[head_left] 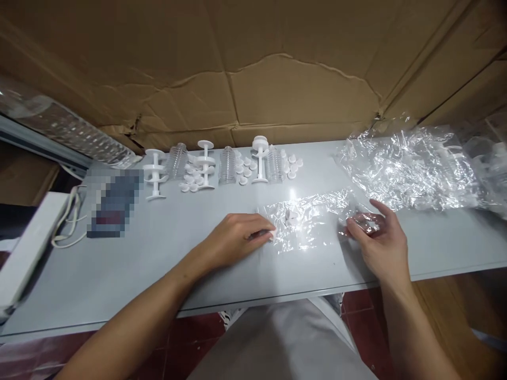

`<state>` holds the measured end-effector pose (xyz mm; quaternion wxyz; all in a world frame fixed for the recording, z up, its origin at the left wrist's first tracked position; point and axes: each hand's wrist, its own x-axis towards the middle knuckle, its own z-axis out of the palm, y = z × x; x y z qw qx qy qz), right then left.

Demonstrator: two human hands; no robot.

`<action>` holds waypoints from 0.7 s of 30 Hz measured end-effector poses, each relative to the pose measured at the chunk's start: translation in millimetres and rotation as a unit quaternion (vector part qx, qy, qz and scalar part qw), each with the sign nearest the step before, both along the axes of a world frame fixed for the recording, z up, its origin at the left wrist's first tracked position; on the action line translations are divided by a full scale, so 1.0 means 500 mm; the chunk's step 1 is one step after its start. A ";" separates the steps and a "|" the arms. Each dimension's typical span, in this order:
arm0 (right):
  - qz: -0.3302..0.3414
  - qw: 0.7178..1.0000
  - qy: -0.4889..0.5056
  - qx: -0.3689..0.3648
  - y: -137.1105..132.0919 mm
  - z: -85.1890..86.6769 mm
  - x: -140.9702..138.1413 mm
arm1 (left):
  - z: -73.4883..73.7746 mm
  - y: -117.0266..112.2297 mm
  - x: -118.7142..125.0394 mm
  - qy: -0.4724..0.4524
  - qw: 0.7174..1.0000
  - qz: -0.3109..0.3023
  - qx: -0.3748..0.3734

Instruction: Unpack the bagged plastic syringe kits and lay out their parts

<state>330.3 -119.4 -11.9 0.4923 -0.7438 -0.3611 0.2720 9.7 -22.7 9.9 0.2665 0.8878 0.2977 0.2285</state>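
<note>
A small clear plastic bag lies flat on the grey table in front of me, with a white piece inside it. My left hand rests at the bag's left edge, fingers pinched on a small white piece. My right hand holds the bag's right end, fingers curled round the crinkled film.
Three sets of white spool-like parts, ribbed clear cups and small white discs stand in a row at the back. A heap of clear bags lies at the right. Cardboard walls the back. A blurred dark object and a white cable lie left.
</note>
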 end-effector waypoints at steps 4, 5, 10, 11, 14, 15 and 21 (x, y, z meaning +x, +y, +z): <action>0.009 0.952 -0.302 -0.046 -0.032 0.042 0.032 | 0.067 0.010 -0.032 0.015 0.995 0.099 -0.007; -0.003 0.934 -0.358 -0.022 -0.031 0.061 0.028 | 0.078 0.010 -0.026 0.003 0.992 0.123 0.011; 0.247 0.958 -0.138 0.052 0.051 0.146 -0.056 | 0.079 0.002 0.071 -0.094 0.986 0.065 0.122; 0.290 0.954 -0.076 0.029 0.076 0.153 -0.074 | 0.072 0.002 0.091 -0.105 0.982 0.051 0.150; 0.346 0.938 0.023 -0.015 0.143 0.152 -0.101 | 0.046 0.012 0.130 -0.114 0.971 0.056 0.203; 0.357 0.933 0.040 -0.022 0.160 0.147 -0.101 | 0.039 0.018 0.135 -0.116 0.969 0.065 0.207; 0.351 0.933 -0.065 -0.046 0.241 0.124 -0.061 | 0.029 0.040 0.101 -0.090 0.977 0.106 0.163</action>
